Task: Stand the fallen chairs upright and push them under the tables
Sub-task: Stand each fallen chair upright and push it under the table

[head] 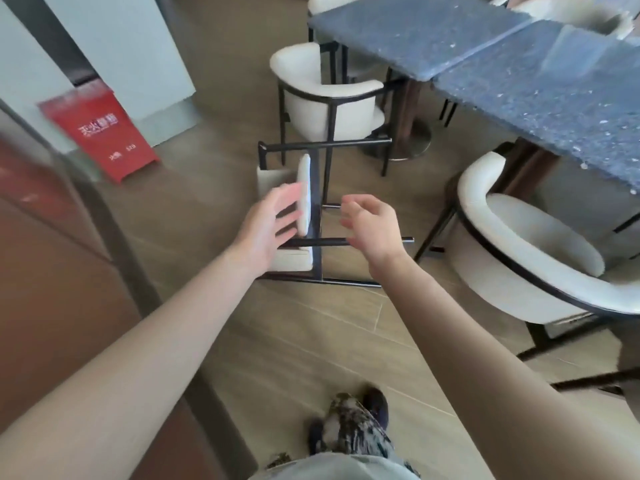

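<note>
Fallen chair [311, 216], left hand [266, 226] spread, right hand [370, 223] loosely curled

Left hand [268, 226] motion-blurred, hides part of fallen chair [304, 206]; red sign [104, 133] text unreadable.

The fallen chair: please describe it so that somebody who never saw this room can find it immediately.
Start at the blue speckled tables on the right and look left to the open wooden floor in front of them. There the fallen chair lies just beyond the person's left hand and right hand. Unlike the upright white chairs nearby, it lies on its side, black legs pointing sideways.
</note>
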The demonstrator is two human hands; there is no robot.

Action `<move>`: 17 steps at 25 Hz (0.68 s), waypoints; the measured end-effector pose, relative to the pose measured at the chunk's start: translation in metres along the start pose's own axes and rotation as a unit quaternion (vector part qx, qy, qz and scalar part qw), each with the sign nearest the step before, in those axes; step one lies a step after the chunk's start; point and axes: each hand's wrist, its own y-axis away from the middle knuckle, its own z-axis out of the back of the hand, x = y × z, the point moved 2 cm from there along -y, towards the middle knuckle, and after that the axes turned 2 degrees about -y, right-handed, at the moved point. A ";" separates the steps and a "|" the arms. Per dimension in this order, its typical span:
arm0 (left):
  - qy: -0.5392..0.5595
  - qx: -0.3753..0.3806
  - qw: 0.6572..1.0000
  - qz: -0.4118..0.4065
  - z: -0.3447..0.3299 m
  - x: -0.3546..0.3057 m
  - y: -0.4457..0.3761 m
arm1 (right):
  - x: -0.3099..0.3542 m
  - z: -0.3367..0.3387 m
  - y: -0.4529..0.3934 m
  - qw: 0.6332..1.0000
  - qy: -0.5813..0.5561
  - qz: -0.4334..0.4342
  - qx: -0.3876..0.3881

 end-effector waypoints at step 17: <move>0.142 0.001 0.985 0.099 0.209 -0.081 -0.244 | 0.023 -0.239 -0.206 0.990 -0.094 -0.104 0.007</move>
